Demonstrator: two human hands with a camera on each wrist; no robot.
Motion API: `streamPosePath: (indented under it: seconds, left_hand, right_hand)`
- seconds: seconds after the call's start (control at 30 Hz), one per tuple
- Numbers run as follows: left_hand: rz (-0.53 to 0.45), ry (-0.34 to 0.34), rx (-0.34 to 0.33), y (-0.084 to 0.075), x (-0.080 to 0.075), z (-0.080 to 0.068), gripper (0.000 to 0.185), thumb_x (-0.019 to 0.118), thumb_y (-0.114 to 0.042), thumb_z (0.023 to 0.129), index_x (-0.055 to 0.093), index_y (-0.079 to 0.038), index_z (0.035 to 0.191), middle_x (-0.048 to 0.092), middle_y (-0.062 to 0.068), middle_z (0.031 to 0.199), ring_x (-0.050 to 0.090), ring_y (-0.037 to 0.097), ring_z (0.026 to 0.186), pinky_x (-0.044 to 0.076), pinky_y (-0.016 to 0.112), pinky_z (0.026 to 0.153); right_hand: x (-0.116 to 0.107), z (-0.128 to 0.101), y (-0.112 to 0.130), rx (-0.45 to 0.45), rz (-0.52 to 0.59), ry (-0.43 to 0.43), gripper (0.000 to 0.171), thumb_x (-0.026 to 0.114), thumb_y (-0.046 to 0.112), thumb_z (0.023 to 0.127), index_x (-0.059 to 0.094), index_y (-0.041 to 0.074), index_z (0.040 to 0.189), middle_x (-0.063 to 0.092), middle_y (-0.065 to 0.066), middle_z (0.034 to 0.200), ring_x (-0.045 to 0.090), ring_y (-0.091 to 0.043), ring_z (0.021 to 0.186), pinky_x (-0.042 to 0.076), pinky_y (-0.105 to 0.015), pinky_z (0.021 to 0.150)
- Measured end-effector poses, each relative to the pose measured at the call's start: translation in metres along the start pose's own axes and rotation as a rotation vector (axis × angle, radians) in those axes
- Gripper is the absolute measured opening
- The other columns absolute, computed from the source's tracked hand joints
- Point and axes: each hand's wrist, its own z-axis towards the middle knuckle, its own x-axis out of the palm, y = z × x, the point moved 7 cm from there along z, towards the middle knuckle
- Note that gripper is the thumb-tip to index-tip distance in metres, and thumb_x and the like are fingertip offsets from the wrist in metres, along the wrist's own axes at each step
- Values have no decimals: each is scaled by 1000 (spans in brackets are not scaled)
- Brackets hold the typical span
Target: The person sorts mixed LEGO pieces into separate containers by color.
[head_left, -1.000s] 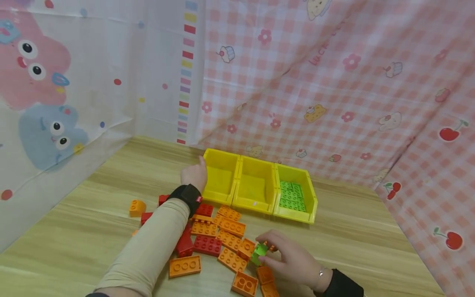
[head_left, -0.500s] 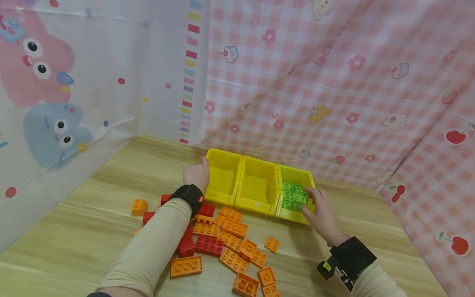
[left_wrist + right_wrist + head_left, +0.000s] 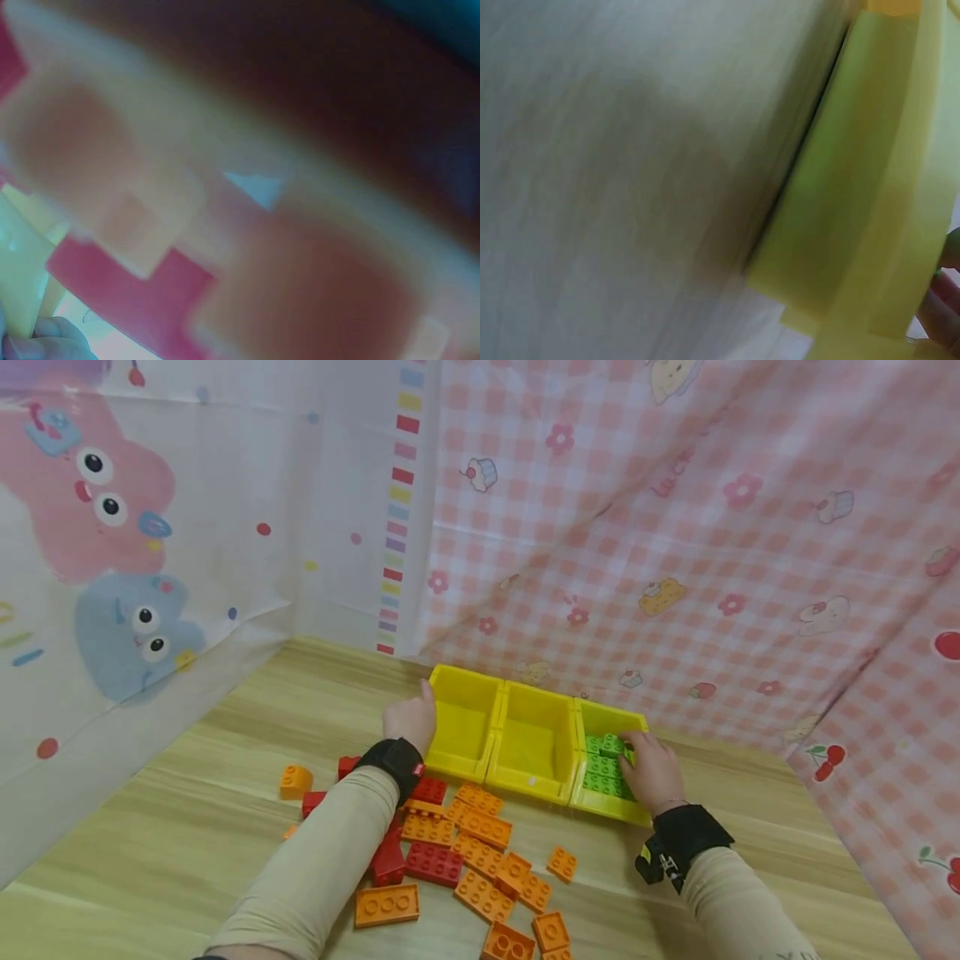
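My left hand grips the outer side wall of the leftmost yellow bin, thumb along the rim. In the left wrist view, its fingertips press on the yellow plastic at the lower left. Inside the rightmost yellow bin, my right hand pinches a green brick above a layer of green bricks. The right wrist view catches only part of that hand behind the bin's front; the held brick is largely hidden there.
Orange bricks and red bricks lie scattered before the bins, several partly under my left forearm. The middle yellow bin stands between the other two. One orange brick lies apart at left. Patterned cloth hangs behind.
My right hand has carried a green brick from the pile at front into the rightmost bin, then shifted toward that bin's back. The left hand has stayed at the left bin.
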Motion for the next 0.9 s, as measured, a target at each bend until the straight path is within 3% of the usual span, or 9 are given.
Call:
streamPosePath:
  seconds: [0.27, 0.47, 0.57, 0.7, 0.9]
  left_hand:
    - [1, -62, 19, -1, -4, 1, 50, 47, -12, 96, 32, 4, 141, 42, 0, 48, 45, 13, 42, 36, 27, 42]
    - [0, -45, 13, -3, 0, 0, 50, 46, -11, 96, 32, 3, 141, 45, 1, 50, 50, 15, 45, 40, 29, 44]
    - [-12, -34, 18, -5, 2, 1, 50, 45, -11, 96, 31, 4, 142, 46, 2, 51, 51, 16, 46, 41, 30, 45]
    - [-24, -20, 31, -6, 5, 2, 51, 45, -10, 96, 29, 5, 142, 47, 3, 51, 51, 17, 46, 41, 31, 45]
    - [-49, -11, 16, -3, 1, 3, 51, 44, -9, 96, 27, 4, 143, 48, 4, 53, 52, 18, 48, 43, 32, 46]
  right_hand:
    - [5, 3, -1, -6, 5, 93, 28, 58, 9, 90, 57, -6, 114, 61, -23, 109, 55, -38, 103, 26, -58, 100]
    - [8, -2, 1, -50, -59, 106, 28, 56, 9, 91, 56, -5, 115, 62, -24, 110, 58, -38, 101, 26, -58, 100]
    - [8, -6, -4, -54, -71, 89, 33, 55, 7, 91, 53, -5, 121, 52, -27, 124, 49, -41, 115, 23, -61, 100]
    - [10, -9, -15, 30, -40, 108, 47, 49, 5, 93, 37, -10, 136, 27, -32, 143, 27, -46, 129, 22, -60, 101]
    - [14, -5, -24, 120, -7, 172, 52, 40, -2, 94, 20, -16, 140, 17, -33, 145, 24, -43, 132, 25, -51, 103]
